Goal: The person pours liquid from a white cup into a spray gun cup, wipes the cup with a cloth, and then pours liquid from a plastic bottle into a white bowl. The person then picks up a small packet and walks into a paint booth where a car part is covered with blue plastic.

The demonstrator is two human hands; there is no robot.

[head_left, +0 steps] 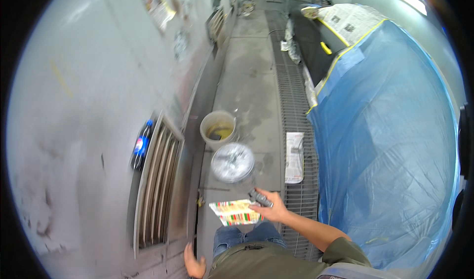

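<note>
My right hand [272,209] is closed in front of my legs. In it are a dark grey, ridged object [259,197], whose kind I cannot make out, and a flat printed sheet or packet [233,212] in white, yellow, red and green. My left hand [194,264] hangs low by the wall, holding nothing, its fingers stretched out. Just beyond the packet stands a round container [232,162] with a silvery, crinkled top. Behind it is a whitish bucket [218,129] with yellowish liquid and a dark thing inside.
On my left, a louvred metal vent [159,185] juts from the wall, with a dark bottle [142,145] on its ledge. A car body draped in blue plastic sheeting [390,131] fills the right. Folded newspaper [295,158] lies on the floor grating [302,200].
</note>
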